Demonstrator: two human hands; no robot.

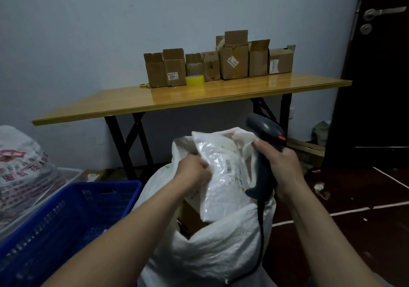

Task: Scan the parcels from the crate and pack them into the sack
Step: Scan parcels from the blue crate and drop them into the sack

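Wooden table (243,96) stands along the back wall. Down front, the white sack (210,253) gapes open, with the blue crate (66,215) just to its left. Cardboard boxes (234,63) line the tabletop. A white padded parcel (223,176) sits half inside the sack's mouth, label showing. Left hand (194,171) grips the parcel's left edge. Right hand (281,162) is wrapped round the dark scanner (263,153), just right of the parcel. A yellow tape roll (194,80) sits by the boxes.

Mouth of white woven sack (210,253): blocked by white bubble-mailer parcel (221,176) | left: blue plastic crate (66,215) just beside | right: dark floor (354,231) open
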